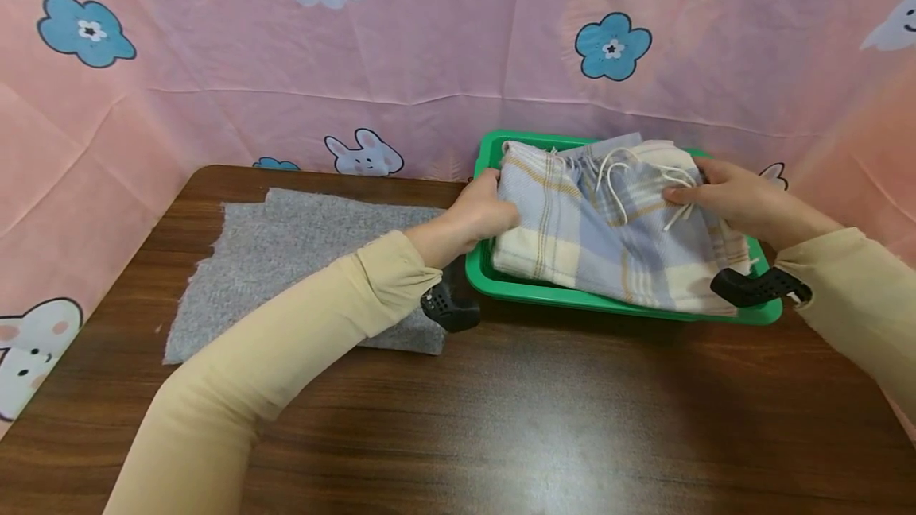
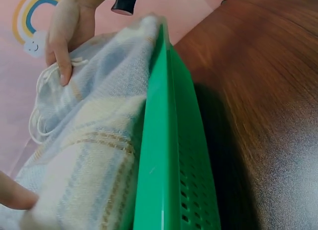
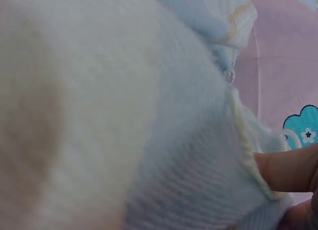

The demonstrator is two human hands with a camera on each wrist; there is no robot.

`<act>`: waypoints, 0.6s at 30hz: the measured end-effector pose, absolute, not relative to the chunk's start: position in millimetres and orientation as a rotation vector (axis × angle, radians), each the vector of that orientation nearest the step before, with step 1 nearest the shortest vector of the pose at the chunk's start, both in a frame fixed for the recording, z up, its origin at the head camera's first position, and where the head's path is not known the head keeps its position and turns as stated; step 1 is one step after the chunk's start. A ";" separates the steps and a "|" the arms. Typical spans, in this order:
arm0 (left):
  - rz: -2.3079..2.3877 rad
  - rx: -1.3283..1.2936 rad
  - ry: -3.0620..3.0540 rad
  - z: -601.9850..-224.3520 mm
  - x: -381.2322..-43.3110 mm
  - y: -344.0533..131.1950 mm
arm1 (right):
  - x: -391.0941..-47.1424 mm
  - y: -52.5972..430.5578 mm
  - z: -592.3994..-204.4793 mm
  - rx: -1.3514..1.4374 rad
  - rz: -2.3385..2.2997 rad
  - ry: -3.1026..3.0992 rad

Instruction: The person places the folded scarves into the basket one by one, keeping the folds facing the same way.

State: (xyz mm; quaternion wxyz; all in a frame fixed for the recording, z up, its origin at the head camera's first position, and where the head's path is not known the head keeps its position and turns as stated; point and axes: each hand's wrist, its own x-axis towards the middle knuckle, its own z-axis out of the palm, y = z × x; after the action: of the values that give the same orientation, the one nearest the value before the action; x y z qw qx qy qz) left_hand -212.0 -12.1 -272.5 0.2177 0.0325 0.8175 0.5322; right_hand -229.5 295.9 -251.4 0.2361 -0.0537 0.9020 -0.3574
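Note:
A folded plaid scarf [image 1: 558, 221] in pale blue, cream and tan lies in a green basket [image 1: 544, 295], bulging above its rim. Loose white strings hang over its top. My left hand [image 1: 481, 211] grips the scarf's left end at the basket's left side, thumb on the front. At the upper right, my right hand [image 1: 740, 195] pinches the cloth beside the strings. The left wrist view shows the scarf [image 2: 107, 111] along the basket's perforated wall [image 2: 191, 160]. Cloth fills most of the right wrist view, with a finger [image 3: 288, 168] on its edge.
A grey woolly cloth [image 1: 286, 245] lies flat on the brown wooden table [image 1: 537, 420], left of the basket and partly under my left forearm. Behind the table hangs a pink curtain [image 1: 458, 46] with clouds, flowers and rabbits. A black device [image 1: 451, 308] sits at each wrist.

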 end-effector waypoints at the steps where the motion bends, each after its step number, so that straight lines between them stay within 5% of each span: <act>1: 1.471 0.091 2.258 -273.2 -212.1 -12.0 | -229.2 296.1 -252.9 -0.138 -0.995 2.457; 18: 1.407 0.115 2.282 -281.8 -216.5 -5.3 | -224.9 300.0 -269.0 -0.092 -1.067 2.417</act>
State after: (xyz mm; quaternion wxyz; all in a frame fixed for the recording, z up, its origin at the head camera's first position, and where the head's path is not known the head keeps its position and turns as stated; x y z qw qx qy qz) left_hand -216.5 -5.3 -281.8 0.2271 0.0418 0.8281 0.5108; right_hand -224.9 300.0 -269.0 0.2463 -0.0337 0.8862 -0.3910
